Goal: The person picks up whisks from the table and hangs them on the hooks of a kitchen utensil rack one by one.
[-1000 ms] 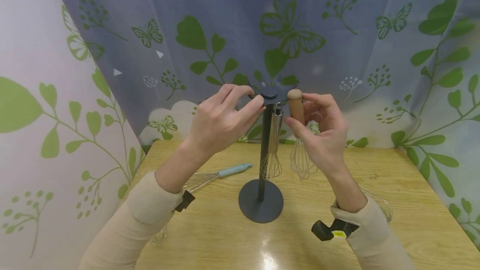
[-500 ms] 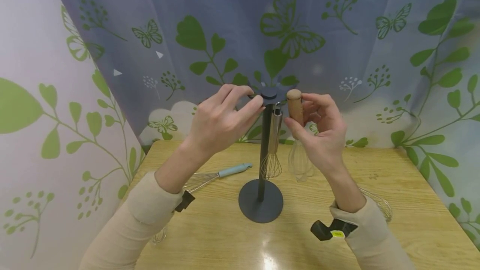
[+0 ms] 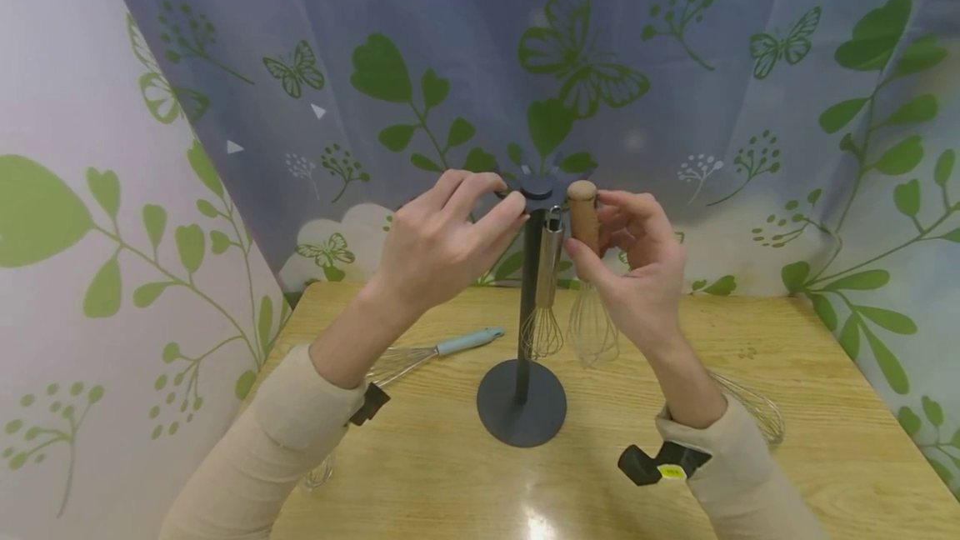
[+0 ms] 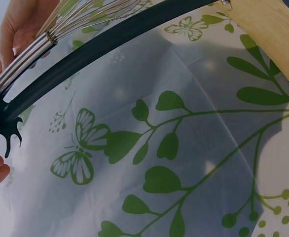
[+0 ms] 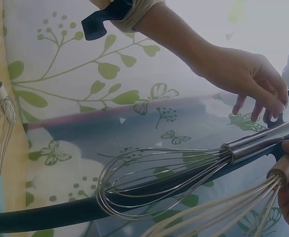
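A black utensil stand stands upright, with a hooked ring at its top. From one hook hangs a small steel-handled whisk, wires down against the post. My left hand pinches a hook on the left of the ring between thumb and fingers; that grip shows too in the right wrist view. To the right, my right hand holds a wooden-handled whisk upright by its handle, wire loops hanging down. Its rounded wooden top is level with the ring and right beside it.
A whisk with a light blue handle lies on the wooden table behind my left forearm. More whisk wires show by my right forearm, and others by the left sleeve. A patterned curtain rises behind the table.
My right hand has moved a little left with the wooden-handled whisk, bringing it closer to the stand and the steel whisk. My left hand stays at the hook.
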The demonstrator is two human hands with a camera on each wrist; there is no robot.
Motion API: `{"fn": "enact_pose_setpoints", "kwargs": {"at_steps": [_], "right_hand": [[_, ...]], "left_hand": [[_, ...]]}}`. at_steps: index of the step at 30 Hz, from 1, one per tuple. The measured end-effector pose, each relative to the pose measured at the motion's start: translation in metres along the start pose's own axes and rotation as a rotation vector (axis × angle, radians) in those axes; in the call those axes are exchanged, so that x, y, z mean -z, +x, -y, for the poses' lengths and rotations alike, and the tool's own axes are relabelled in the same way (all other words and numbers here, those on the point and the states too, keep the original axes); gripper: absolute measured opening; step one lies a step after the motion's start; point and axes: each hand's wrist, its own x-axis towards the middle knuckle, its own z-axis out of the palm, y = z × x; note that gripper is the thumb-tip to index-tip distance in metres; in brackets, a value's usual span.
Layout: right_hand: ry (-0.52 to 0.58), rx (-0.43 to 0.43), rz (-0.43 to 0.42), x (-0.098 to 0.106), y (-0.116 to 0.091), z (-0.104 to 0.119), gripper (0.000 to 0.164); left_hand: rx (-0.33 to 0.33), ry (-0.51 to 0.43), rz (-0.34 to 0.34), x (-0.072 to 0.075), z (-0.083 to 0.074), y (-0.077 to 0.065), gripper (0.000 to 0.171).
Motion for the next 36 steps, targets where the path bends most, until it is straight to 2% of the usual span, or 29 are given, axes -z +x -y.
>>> {"fn": "enact_pose_setpoints", "kwargs": {"at_steps": [25,36], "right_hand": [[-0.012,0.003,0.022,0.002,0.0,0.001,0.056],[-0.007,-0.039,0.061,0.013,-0.002,0.003,0.044]], "left_hand": [[0.002,-0.013,-0.006,-0.001,0.001,0.0,0.012],[0.007,-0.004,-0.008,-0.001,0.0,0.0,0.011]]}}
